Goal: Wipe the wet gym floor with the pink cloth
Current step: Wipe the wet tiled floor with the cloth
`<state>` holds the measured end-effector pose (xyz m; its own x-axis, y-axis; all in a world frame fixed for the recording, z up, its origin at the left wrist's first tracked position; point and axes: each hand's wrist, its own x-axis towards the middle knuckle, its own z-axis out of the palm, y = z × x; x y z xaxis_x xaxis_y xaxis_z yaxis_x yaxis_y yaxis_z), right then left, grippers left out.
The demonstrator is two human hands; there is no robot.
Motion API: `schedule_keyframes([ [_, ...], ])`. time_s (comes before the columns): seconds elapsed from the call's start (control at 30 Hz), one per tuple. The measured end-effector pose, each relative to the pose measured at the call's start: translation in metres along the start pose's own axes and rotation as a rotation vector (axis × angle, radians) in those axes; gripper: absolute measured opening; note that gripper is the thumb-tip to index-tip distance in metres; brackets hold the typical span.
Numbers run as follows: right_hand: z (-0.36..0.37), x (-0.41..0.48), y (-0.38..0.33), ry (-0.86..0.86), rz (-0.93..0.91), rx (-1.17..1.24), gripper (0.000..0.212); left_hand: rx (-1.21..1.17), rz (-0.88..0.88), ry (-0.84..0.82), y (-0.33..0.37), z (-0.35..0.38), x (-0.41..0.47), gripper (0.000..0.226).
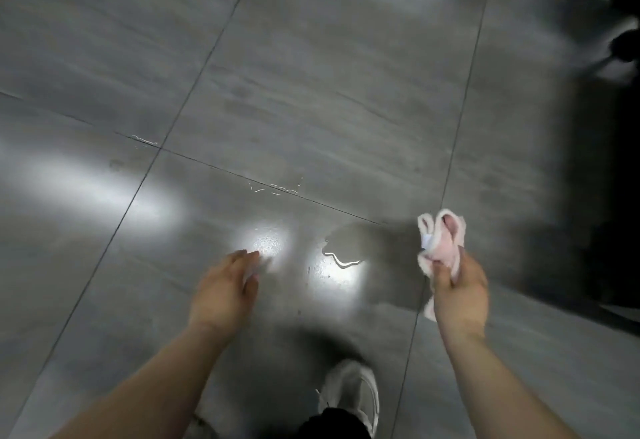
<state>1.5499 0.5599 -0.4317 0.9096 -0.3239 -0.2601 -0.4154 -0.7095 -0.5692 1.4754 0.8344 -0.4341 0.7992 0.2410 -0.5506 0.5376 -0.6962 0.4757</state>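
One pink cloth (441, 248) was seen, bunched in the grip of the right hand (459, 286) at about four o'clock of the frame and held clear above the gym floor (311, 92). The right grip was closed around the cloth's middle, with loose folds standing up above the fingers and a tail hanging below the palm. The left hand (223, 291), at about seven o'clock, was empty, its grip loosely spread and apart from the cloth.

The cloth was judged soft, light and fluffy, likely to sag and fold on itself; it would probably be better opened flat and pressed under the palm than kept wadded. Once soaked, it could be expected to grow heavier and drag.

One clear puddle (346, 248) lay on the grey tiles between the two hands, its edge caught by a light reflection, and thin wet streaks (277, 187) were seen along a tile joint at twelve o'clock of it. One pale shoe (353, 393) showed at six o'clock. The wet tiles were judged slippery.
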Motion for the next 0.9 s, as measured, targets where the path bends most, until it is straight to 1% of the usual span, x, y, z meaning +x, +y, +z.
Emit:
schedule_keyframes([
  [0.1,0.076,0.022,0.030,-0.125,-0.198,-0.138,0.058,0.064,-0.032,0.041,-0.038,0.036,0.042,0.096],
  [0.17,0.121,0.026,0.040,-0.182,-0.319,-0.221,0.068,0.125,-0.066,0.023,-0.053,0.051,0.065,0.099],
  [0.2,0.135,0.028,0.038,-0.210,-0.342,-0.249,0.072,0.165,-0.076,-0.002,-0.057,0.056,0.074,0.097],
  [0.23,0.144,0.028,0.034,-0.264,-0.341,-0.282,0.075,0.190,-0.082,-0.024,-0.061,0.059,0.079,0.089],
  [0.27,0.150,0.025,0.032,-0.311,-0.362,-0.340,0.076,0.204,-0.094,-0.047,-0.063,0.061,0.081,0.077],
  [0.3,0.153,0.020,0.034,-0.324,-0.461,-0.427,0.070,0.205,-0.117,-0.071,-0.064,0.062,0.080,0.068],
  [0.37,0.163,0.004,0.040,-0.403,-0.695,-0.592,0.055,0.208,-0.182,-0.117,-0.063,0.064,0.075,0.071],
  [0.4,0.167,-0.004,0.042,-0.438,-0.775,-0.674,0.054,0.231,-0.217,-0.141,-0.062,0.065,0.073,0.074],
  [0.47,0.177,0.001,0.051,-0.460,-0.904,-0.740,0.060,0.284,-0.270,-0.161,-0.060,0.072,0.073,0.076],
  [0.5,0.178,0.015,0.049,-0.484,-0.910,-0.758,0.062,0.312,-0.287,-0.157,-0.060,0.076,0.076,0.076],
  [0.53,0.176,0.034,0.045,-0.462,-0.901,-0.766,0.067,0.339,-0.294,-0.156,-0.060,0.079,0.079,0.076],
  [0.57,0.173,0.059,0.045,-0.349,-0.900,-0.740,0.072,0.359,-0.298,-0.160,-0.061,0.080,0.081,0.078],
  [0.6,0.165,0.085,0.040,-0.343,-0.767,-0.701,0.072,0.370,-0.302,-0.168,-0.062,0.080,0.081,0.080],
  [0.63,0.151,0.106,0.030,-0.387,-0.534,-0.653,0.066,0.369,-0.307,-0.172,-0.063,0.081,0.080,0.082],
  [0.67,0.139,0.124,0.025,-0.384,-0.364,-0.637,0.061,0.362,-0.309,-0.167,-0.064,0.082,0.081,0.083],
  [0.7,0.131,0.133,0.022,-0.377,-0.257,-0.639,0.058,0.358,-0.311,-0.164,-0.064,0.081,0.081,0.083],
  [0.73,0.127,0.134,0.019,-0.371,-0.216,-0.629,0.057,0.354,-0.312,-0.166,-0.063,0.080,0.081,0.082],
  [0.77,0.133,0.124,0.018,-0.369,-0.226,-0.623,0.058,0.349,-0.312,-0.173,-0.063,0.080,0.081,0.081],
  [0.8,0.143,0.108,0.020,-0.359,-0.287,-0.635,0.062,0.339,-0.313,-0.178,-0.062,0.079,0.081,0.081],
  [0.83,0.159,0.085,0.025,-0.327,-0.412,-0.642,0.068,0.328,-0.315,-0.178,-0.062,0.080,0.081,0.081],
  [0.87,0.177,0.061,0.029,-0.295,-0.584,-0.629,0.071,0.327,-0.312,-0.175,-0.062,0.080,0.081,0.081],
  [0.9,0.191,0.039,0.030,-0.326,-0.755,-0.613,0.068,0.331,-0.308,-0.169,-0.063,0.081,0.081,0.082],
])
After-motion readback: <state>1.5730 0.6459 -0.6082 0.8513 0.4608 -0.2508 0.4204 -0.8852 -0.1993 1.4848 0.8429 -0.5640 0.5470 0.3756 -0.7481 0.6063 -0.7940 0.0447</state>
